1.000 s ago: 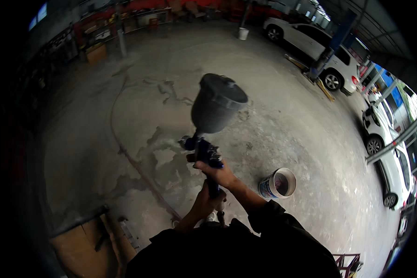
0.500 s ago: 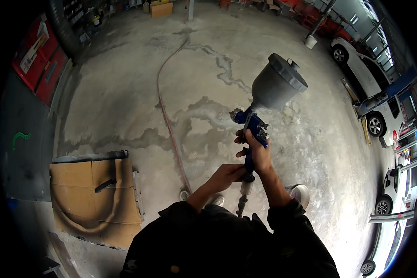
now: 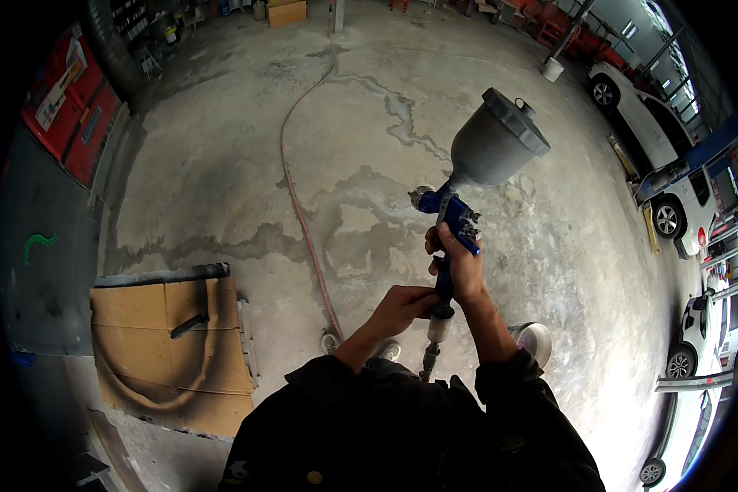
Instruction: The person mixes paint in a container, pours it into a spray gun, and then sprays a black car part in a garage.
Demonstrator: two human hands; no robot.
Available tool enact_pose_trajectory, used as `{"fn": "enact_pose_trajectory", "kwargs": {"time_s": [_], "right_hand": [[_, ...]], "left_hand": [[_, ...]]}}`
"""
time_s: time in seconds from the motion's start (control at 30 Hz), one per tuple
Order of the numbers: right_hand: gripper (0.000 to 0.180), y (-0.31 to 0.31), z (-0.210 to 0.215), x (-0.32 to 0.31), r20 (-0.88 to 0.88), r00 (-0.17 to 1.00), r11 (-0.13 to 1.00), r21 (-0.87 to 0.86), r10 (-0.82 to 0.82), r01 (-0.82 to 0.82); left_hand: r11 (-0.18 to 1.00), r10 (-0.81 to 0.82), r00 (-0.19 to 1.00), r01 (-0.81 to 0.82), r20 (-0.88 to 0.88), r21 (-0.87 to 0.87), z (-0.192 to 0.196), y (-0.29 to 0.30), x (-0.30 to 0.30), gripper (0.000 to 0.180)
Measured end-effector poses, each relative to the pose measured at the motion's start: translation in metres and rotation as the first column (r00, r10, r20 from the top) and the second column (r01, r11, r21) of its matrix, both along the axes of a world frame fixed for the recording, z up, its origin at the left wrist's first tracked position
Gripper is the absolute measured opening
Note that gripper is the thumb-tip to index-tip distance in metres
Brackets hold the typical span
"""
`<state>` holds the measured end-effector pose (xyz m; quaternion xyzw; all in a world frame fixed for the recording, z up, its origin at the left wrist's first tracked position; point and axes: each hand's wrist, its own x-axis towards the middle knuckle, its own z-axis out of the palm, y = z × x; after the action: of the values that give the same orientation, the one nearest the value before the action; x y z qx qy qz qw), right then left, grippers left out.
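Note:
A blue paint spray gun [image 3: 459,215] is held up in front of me, its nozzle turned to the left. On top sits a grey gravity cup [image 3: 490,146] with a dark lid, leaning to the right. My right hand [image 3: 465,271] is closed round the gun's handle, thumb up along the body. At the foot of the handle my left hand [image 3: 403,310] pinches with thumb and fingers; its exact hold is partly hidden. Below this hangs a pale cylindrical air fitting [image 3: 439,326], joined to a metal coupling [image 3: 430,359] near my body.
A red air hose [image 3: 303,230] winds over the stained concrete floor to my shoes. Sooty, paint-marked cardboard [image 3: 139,336] lies at left. An open metal can [image 3: 535,340] stands by my right forearm. White cars [image 3: 648,123] line the right side; a red cabinet [image 3: 74,115] stands far left.
The view has shifted slightly, so the surroundings sit a little differently. Both hands keep their places on the spray gun, with only a small change in the right fingers.

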<state>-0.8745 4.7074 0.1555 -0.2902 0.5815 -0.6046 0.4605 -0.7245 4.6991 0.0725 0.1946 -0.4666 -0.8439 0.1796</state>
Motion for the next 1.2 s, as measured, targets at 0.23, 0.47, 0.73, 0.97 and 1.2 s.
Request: {"fn": "enact_pose_trajectory", "kwargs": {"time_s": [0.23, 0.47, 0.73, 0.97, 1.2], "right_hand": [[0.029, 0.004, 0.018, 0.013, 0.080, 0.995, 0.989, -0.134, -0.059, 0.069], [0.027, 0.018, 0.034, -0.018, -0.723, 0.680, 0.992, -0.105, -0.123, 0.067], [0.021, 0.025, 0.061, -0.028, -0.869, 0.476, 0.990, -0.135, -0.136, 0.036], [0.025, 0.021, 0.063, -0.027, -0.891, 0.423, 0.986, -0.162, -0.165, 0.043], [0.023, 0.028, 0.064, -0.026, -0.907, 0.407, 0.993, -0.115, -0.113, 0.020]], "left_hand": [[0.989, -0.113, 0.993, 0.110, -0.025, -0.102, 0.016, 0.023, -0.013, 0.037], [0.995, -0.007, 1.000, 0.004, -0.029, -0.104, 0.019, 0.033, -0.017, 0.032], [0.994, -0.016, 0.999, 0.019, 0.038, -0.105, 0.021, 0.035, -0.020, 0.034], [0.986, 0.010, 0.999, -0.003, 0.039, -0.166, 0.015, 0.035, -0.022, 0.037], [0.988, 0.005, 0.996, 0.009, 0.091, -0.153, 0.017, 0.032, -0.023, 0.033]]}}
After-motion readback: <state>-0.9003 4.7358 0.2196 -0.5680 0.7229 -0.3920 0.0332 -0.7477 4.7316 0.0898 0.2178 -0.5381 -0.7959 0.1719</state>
